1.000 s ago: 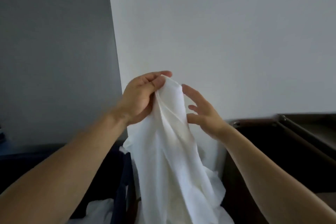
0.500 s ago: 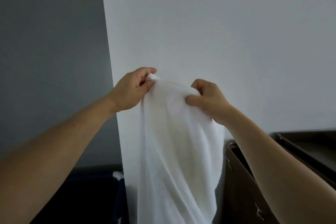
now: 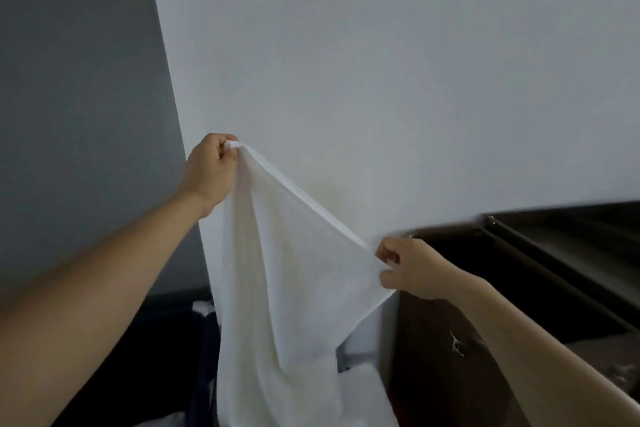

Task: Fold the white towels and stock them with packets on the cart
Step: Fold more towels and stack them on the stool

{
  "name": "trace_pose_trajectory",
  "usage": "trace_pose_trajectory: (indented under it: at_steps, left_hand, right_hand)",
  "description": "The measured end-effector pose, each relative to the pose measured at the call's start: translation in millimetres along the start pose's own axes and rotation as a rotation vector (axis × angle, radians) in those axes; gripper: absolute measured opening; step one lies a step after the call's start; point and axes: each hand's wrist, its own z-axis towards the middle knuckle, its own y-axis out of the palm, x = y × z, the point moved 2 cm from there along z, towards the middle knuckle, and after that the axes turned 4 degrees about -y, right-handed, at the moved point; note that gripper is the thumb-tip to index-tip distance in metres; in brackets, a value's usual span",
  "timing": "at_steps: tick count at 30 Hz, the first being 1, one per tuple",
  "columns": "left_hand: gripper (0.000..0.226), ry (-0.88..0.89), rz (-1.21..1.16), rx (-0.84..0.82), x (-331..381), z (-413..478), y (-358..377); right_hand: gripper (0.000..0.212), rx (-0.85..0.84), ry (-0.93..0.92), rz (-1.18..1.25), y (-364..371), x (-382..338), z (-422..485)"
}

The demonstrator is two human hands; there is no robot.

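A white towel (image 3: 284, 288) hangs in the air in front of a pale wall. My left hand (image 3: 211, 173) grips its upper corner, held high at centre left. My right hand (image 3: 408, 265) pinches the same top hem lower down and to the right, so the hem runs taut on a slant between the two hands. The rest of the towel drapes down to the bottom of the view. The dark cart (image 3: 519, 288) stands at the right, just behind my right hand.
More white cloth (image 3: 360, 388) lies bunched below the hanging towel. A dark blue container edge (image 3: 207, 357) shows at the bottom, left of the towel. A grey wall fills the left side, and the pale wall stands close ahead.
My hands have moved apart along the top hem: the left rose slightly, the right slid down and to the right. The towel's top edge, bunched before, is now stretched out.
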Motion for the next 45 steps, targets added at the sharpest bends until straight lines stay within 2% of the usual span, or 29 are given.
trace_pose_trajectory:
  at_steps: [2,4,8,10,13,16,19,22,26,34,40,42,45]
  left_hand:
    - [0.013,-0.018,0.040,-0.012,-18,-7,7]
    - [0.013,-0.088,0.064,0.013,-40,-10,7]
    - [0.013,-0.226,0.057,0.054,-61,-18,-4]
    - [0.013,-0.195,0.032,0.015,-61,-23,-6]
    - [0.010,-0.134,0.029,-0.092,-52,-29,-1]
    - [0.015,-0.024,0.099,-0.119,-39,-31,2]
    - [0.018,0.004,0.138,-0.096,-28,-33,4]
    - [0.024,-0.006,0.178,-0.075,-20,-37,5]
    - [0.026,-0.031,0.216,-0.073,-22,-34,9]
    - [0.030,-0.089,0.247,-0.029,-13,-41,28]
    - [0.030,-0.101,0.269,-0.015,-5,-45,33]
    - [0.030,-0.103,0.265,-0.013,-5,-47,34]
    - [0.029,-0.114,0.249,-0.002,-8,-48,29]
  right_hand:
    - [0.015,0.047,0.041,0.047,9,12,-6]
    - [0.016,0.115,0.028,0.095,14,20,-10]
    - [0.019,0.218,-0.168,-0.014,27,22,-21]
    - [0.013,0.151,-0.237,-0.102,35,17,-23]
    - [0.009,0.070,-0.196,-0.095,50,10,-20]
    - [0.028,0.030,-0.176,-0.012,71,3,-16]
    - [0.042,-0.047,-0.214,0.094,92,-8,-15]
    - [0.059,0.027,-0.236,0.234,102,-20,-22]
    - [0.033,0.221,-0.348,0.377,106,-30,-36]
    - [0.054,0.191,-0.509,0.077,124,-47,-64]
    - [0.054,0.232,-0.554,-0.200,144,-66,-80]
    - [0.047,0.282,-0.504,-0.212,151,-63,-79]
    - [0.037,0.366,-0.425,-0.067,154,-51,-78]
